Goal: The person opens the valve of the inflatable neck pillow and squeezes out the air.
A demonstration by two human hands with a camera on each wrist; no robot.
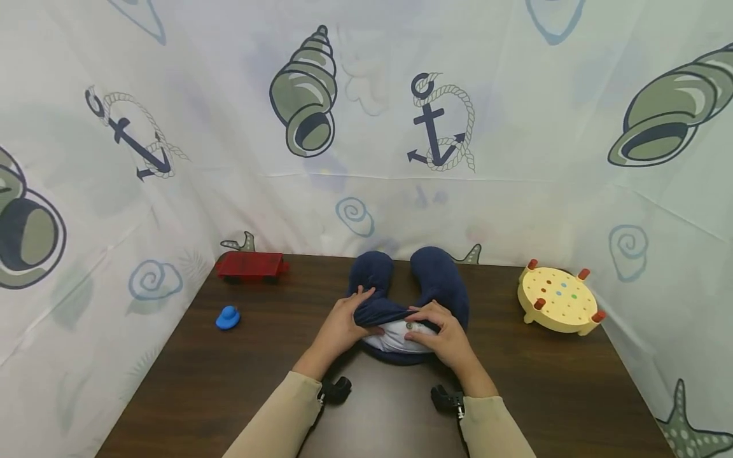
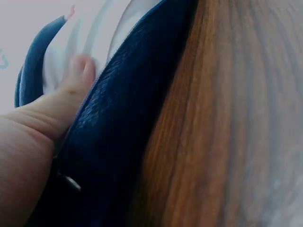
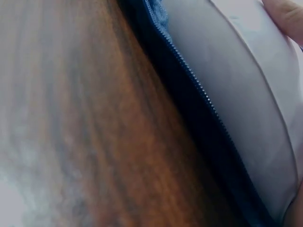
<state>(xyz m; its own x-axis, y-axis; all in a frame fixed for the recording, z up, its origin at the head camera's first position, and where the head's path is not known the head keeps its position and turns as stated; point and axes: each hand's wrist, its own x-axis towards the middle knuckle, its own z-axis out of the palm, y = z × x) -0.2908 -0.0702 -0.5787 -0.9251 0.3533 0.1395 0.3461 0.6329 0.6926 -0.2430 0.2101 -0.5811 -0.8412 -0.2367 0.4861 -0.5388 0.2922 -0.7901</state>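
A navy U-shaped neck pillow (image 1: pixel 441 277) lies on the table with its two ends pointing away from me. Its zipped cover gapes along the near curve, baring a white inner cushion (image 1: pixel 394 338). My left hand (image 1: pixel 341 323) grips the upper edge of the cover on the left, its thumb against the white cushion. On the right side of the gap, my right hand (image 1: pixel 445 334) pinches the same edge, thumb over the white fabric. Zip teeth (image 3: pixel 203 97) run along the lower edge in the right wrist view. A metal zip pull (image 2: pixel 70 182) shows in the left wrist view.
A red toy wagon (image 1: pixel 252 265) stands at the back left, with a small blue hat-shaped toy (image 1: pixel 228 317) in front of it. At the right sits a round yellow pegged toy (image 1: pixel 558 299). Patterned cloth (image 1: pixel 378 203) hangs behind the dark wooden table (image 1: pixel 189 394).
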